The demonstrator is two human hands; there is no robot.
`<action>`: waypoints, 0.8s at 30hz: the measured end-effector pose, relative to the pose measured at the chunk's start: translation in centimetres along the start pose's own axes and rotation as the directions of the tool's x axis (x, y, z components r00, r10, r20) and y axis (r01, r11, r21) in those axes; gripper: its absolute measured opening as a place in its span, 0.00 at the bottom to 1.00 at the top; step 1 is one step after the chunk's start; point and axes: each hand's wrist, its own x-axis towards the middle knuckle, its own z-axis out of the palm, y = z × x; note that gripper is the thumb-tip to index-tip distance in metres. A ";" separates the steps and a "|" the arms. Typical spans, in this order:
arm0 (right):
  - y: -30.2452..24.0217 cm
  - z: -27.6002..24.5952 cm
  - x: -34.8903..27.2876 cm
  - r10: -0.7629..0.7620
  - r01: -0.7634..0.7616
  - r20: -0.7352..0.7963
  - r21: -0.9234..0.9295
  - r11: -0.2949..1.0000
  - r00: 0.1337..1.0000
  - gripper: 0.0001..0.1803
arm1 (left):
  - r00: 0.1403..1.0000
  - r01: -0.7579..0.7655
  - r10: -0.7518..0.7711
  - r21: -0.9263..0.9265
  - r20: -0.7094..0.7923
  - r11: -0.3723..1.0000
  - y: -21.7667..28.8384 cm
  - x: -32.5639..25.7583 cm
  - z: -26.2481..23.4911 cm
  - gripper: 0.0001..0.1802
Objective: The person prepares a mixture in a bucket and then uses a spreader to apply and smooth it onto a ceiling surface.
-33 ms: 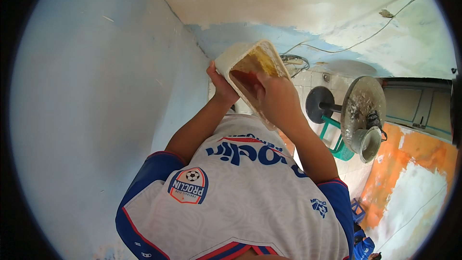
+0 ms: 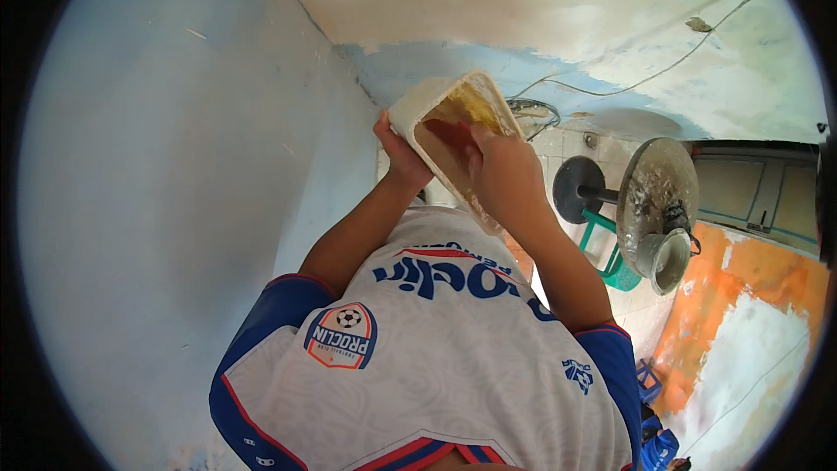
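Note:
An off-white rectangular plastic tub (image 2: 427, 98), its inside smeared with yellow and pale residue, is held tilted in front of my chest. My left hand (image 2: 404, 155) is closed on its left side, with the thumb up by the rim. My right hand (image 2: 507, 176) reaches into the tub's opening, fingers bent around a flat red scraper-like piece (image 2: 446, 137). That red piece lies against the inner wall and is slightly blurred. My fingers and the shadow hide its handle end, so its full shape does not show.
A blue-grey wall (image 2: 174, 166) stands close on my left, meeting a patchy wall (image 2: 558, 17) ahead. To the right are a round stained table (image 2: 645, 183), a metal pot (image 2: 671, 263) and a green stool (image 2: 617, 272). Cables (image 2: 536, 111) hang ahead; a person in blue (image 2: 658, 449) is at lower right.
My right hand and the red piece have shifted slightly inside the tub. My left hand and the tub stay almost where they were.

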 end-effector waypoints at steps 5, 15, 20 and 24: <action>-0.2 0.2 -0.2 0.122 -0.120 -0.040 0.047 0.992 0.992 0.09 | 0.999 -0.036 0.038 0.088 -0.027 0.995 0.0 0.0 -0.2 0.55; 0.0 2.2 -0.2 0.129 -0.119 -0.084 0.114 0.986 0.988 0.10 | 1.000 -0.020 0.020 0.049 -0.007 0.999 0.9 -0.3 -1.1 0.49; 0.3 3.1 -0.5 0.103 -0.084 -0.169 0.117 0.990 0.980 0.11 | 0.999 -0.032 0.029 0.070 0.037 0.997 1.2 -0.6 -0.4 0.49; -0.1 2.0 -0.8 0.102 -0.081 -0.186 0.117 0.990 0.977 0.12 | 0.996 -0.056 0.062 0.083 -0.064 0.995 1.3 -0.5 -0.6 0.49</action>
